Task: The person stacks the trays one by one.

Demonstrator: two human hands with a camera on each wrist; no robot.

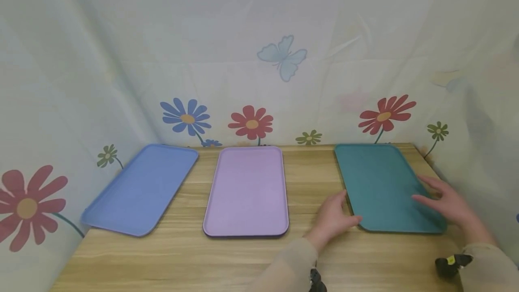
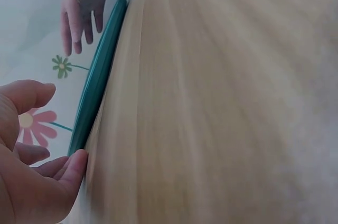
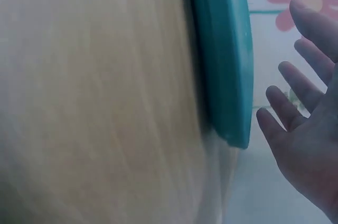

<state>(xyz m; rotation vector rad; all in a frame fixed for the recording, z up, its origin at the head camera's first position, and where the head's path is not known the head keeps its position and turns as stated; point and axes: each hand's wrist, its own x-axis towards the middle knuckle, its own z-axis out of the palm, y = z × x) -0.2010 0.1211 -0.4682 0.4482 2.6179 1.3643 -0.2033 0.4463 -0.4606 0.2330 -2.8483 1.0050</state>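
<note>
hands: left hand at near end of teal tray; right hand outstretched beside far end; wooden table

Left fingers curve gently; right fingers spread apart.

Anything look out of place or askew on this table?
Yes: the blue tray sits askew, its near edge slanting while those of the lilac tray and green tray run level. Its near-left corner seems to poke past the edge of the table. No spill or damage shows.

Smooth, plastic-looking green tray
</note>
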